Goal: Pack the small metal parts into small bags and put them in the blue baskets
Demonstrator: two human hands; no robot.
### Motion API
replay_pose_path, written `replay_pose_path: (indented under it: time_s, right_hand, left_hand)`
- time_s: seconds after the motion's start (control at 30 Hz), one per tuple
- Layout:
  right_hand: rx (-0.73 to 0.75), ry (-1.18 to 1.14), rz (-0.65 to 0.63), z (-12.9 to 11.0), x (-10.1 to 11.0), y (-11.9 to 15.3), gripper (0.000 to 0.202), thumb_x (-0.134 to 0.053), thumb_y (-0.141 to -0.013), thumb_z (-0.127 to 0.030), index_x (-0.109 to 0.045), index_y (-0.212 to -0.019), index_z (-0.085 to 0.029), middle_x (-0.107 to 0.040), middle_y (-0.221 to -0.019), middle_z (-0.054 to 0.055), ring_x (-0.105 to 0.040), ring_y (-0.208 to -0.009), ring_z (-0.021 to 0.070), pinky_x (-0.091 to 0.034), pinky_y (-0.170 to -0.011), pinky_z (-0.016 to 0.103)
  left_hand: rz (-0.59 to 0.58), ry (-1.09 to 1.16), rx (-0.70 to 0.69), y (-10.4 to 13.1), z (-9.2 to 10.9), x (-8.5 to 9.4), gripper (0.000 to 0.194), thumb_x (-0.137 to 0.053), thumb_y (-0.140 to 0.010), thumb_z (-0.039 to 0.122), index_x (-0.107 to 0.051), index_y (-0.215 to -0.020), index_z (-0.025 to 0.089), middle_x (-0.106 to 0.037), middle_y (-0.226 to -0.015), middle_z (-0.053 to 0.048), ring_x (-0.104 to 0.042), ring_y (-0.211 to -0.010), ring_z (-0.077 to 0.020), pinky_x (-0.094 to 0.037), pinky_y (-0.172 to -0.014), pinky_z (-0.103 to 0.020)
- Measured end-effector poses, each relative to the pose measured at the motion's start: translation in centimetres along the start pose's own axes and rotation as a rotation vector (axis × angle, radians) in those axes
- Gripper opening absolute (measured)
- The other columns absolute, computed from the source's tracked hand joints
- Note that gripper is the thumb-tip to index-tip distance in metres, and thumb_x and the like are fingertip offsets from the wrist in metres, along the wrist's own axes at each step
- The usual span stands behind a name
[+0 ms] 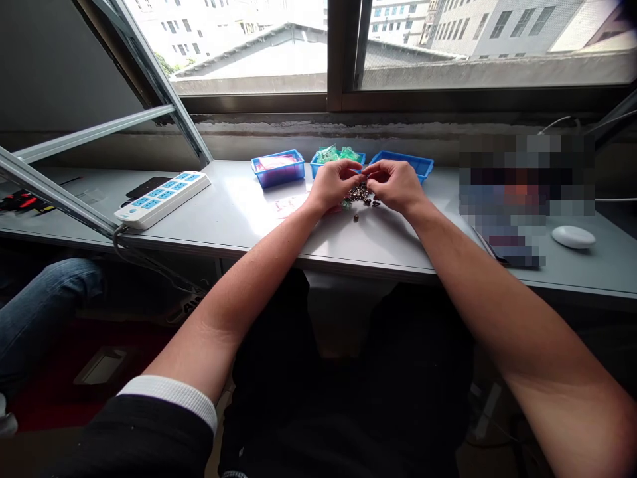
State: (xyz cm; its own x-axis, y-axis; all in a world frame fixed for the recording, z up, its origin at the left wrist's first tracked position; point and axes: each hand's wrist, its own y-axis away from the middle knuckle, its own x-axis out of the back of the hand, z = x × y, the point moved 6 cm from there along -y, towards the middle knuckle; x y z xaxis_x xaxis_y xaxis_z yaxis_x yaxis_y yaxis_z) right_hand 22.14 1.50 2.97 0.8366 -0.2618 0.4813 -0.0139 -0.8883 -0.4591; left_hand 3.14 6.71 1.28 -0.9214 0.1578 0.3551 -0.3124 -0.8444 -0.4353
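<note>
My left hand (332, 183) and my right hand (395, 184) meet over a small pile of brownish metallic pieces (359, 194) on the white table. Thumb and fingers of both hands are pinched together, close to each other. Whatever sits between the fingertips is too small to make out. One loose piece lies apart, nearer the table's front edge. Just behind my hands stands a blue tray with green packets (328, 155) in it. Pinkish printed plastic bags (288, 206) lie flat beside my left hand.
A blue basket (279, 180) with pink-white packets stands left; another blue basket (423, 164) is behind my right hand. A white power strip (164, 199) and metal frame (192, 136) are at left. A white mouse (573, 237) lies right, near a blurred-out area. Someone's jeans-clad leg (47, 305) shows lower left.
</note>
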Motion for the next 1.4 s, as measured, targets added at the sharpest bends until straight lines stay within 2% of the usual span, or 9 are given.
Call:
replay_pose_path:
  time_s: [0.03,0.17,0.3,0.37,0.6,0.93,1.07,1.2,1.4]
  right_hand:
    - [-0.001,-0.011,0.010,-0.1,0.1,0.0,0.014,-0.096,-0.090,-0.026,-0.090,-0.103,-0.026,-0.094,-0.104,0.009,-0.092,-0.104,0.0348,-0.080,-0.106,0.059]
    - [-0.017,-0.019,0.043,-0.3,0.3,0.0,0.018,-0.098,-0.090,-0.022,-0.083,-0.099,-0.027,-0.094,-0.105,0.009,-0.091,-0.102,0.0324,-0.080,-0.102,0.055]
    - [0.040,0.047,0.030,-0.8,0.3,0.2,0.018,-0.100,-0.088,-0.020,-0.085,-0.096,-0.026,-0.095,-0.108,0.009,-0.092,-0.107,0.0350,-0.079,-0.110,0.057]
    - [0.057,0.063,0.021,-0.9,0.3,0.2,0.015,-0.101,-0.089,-0.021,-0.088,-0.096,-0.026,-0.095,-0.107,0.009,-0.092,-0.108,0.0368,-0.078,-0.111,0.059]
    - [-0.037,-0.022,0.054,0.3,0.3,-0.1,0.020,-0.103,-0.095,-0.027,-0.083,-0.094,-0.028,-0.092,-0.101,0.010,-0.088,-0.083,0.0319,-0.080,-0.085,0.056]
    - [0.030,0.061,0.047,0.5,0.3,-0.3,0.022,-0.090,-0.087,-0.009,-0.084,-0.096,-0.028,-0.094,-0.104,0.008,-0.091,-0.101,0.0346,-0.079,-0.106,0.059]
    - [0.040,0.030,0.035,0.2,0.2,-0.2,0.029,-0.086,-0.091,-0.007,-0.091,-0.111,-0.026,-0.093,-0.102,0.007,-0.090,-0.099,0.0324,-0.079,-0.106,0.057]
    - [0.050,0.004,0.029,-0.1,0.2,0.0,0.015,-0.087,-0.097,-0.014,-0.090,-0.104,-0.026,-0.092,-0.101,0.008,-0.090,-0.099,0.0328,-0.079,-0.105,0.058]
    - [0.082,0.002,0.100,0.0,0.4,-0.4,0.020,-0.096,-0.095,-0.021,-0.079,-0.099,-0.030,-0.093,-0.107,0.008,-0.088,-0.101,0.0323,-0.078,-0.104,0.057]
  left_hand:
    - [0.001,-0.027,-0.009,0.0,0.1,0.1,0.014,-0.097,-0.110,0.034,-0.097,-0.120,0.023,-0.100,-0.116,-0.009,-0.093,-0.113,-0.0272,-0.073,-0.105,-0.037]
    - [-0.030,-0.089,-0.027,0.2,0.6,0.1,0.029,-0.094,-0.116,0.048,-0.102,-0.108,0.022,-0.098,-0.103,-0.006,-0.091,-0.104,-0.0257,-0.067,-0.094,-0.033]
    - [-0.021,-0.055,-0.018,0.3,0.7,0.3,0.011,-0.096,-0.109,0.030,-0.104,-0.111,0.022,-0.101,-0.114,-0.006,-0.093,-0.108,-0.0242,-0.067,-0.097,-0.030]
    - [-0.010,-0.046,-0.009,0.3,0.6,0.3,0.013,-0.093,-0.107,0.021,-0.104,-0.114,0.023,-0.102,-0.118,-0.006,-0.093,-0.109,-0.0232,-0.068,-0.099,-0.030]
    - [-0.014,-0.030,-0.007,0.2,0.4,0.1,0.023,-0.089,-0.101,0.010,-0.103,-0.116,0.021,-0.102,-0.121,-0.007,-0.094,-0.114,-0.0234,-0.072,-0.109,-0.031]
    - [-0.033,-0.026,-0.037,0.1,0.5,-0.2,0.029,-0.087,-0.101,0.006,-0.101,-0.124,0.019,-0.102,-0.123,-0.009,-0.095,-0.122,-0.0257,-0.071,-0.116,-0.036]
    - [-0.014,0.061,-0.024,-0.2,0.4,-0.3,0.034,-0.088,-0.106,0.013,-0.096,-0.139,0.018,-0.101,-0.126,-0.011,-0.094,-0.118,-0.0246,-0.072,-0.111,-0.036]
    - [0.012,0.006,-0.031,0.0,0.9,0.0,0.012,-0.092,-0.113,0.031,-0.098,-0.115,0.021,-0.100,-0.120,-0.009,-0.091,-0.114,-0.0236,-0.068,-0.100,-0.032]
    - [-0.028,-0.064,0.003,0.7,2.1,0.1,0.042,-0.096,-0.113,0.060,-0.097,-0.097,0.021,-0.082,-0.079,-0.002,-0.074,-0.083,-0.0197,-0.049,-0.075,-0.031]
